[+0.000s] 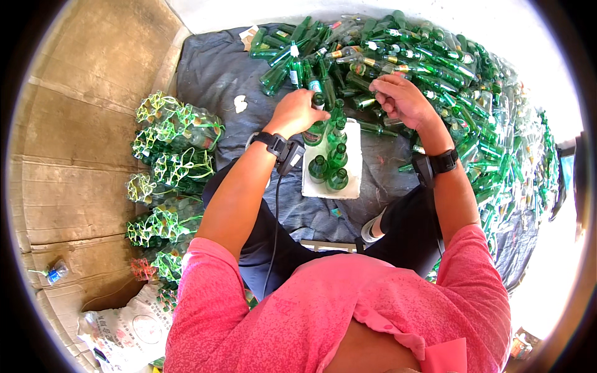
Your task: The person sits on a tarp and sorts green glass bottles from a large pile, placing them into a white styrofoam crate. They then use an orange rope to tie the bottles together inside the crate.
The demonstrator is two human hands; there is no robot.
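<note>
Fingers of my left hand (293, 115) clamp round the neck of a green bottle (313, 135) at the 11 o'clock edge of a white tray (355, 152). Off the tray's 2 o'clock, my right hand (405, 102) hangs half curled; whether it pinches anything, I cannot tell. Upright green bottles (337, 155) share the tray. A bottle heap (435, 68) spreads from 12 to 3 o'clock; strapped bottle bundles (181, 168) line 9 o'clock, a white sack (134, 326) 8.

Dark print (107, 324), round emblem (148, 329) on white sack (124, 342); small labels (293, 76) on heaped green bottles (429, 69). None clearly legible.
</note>
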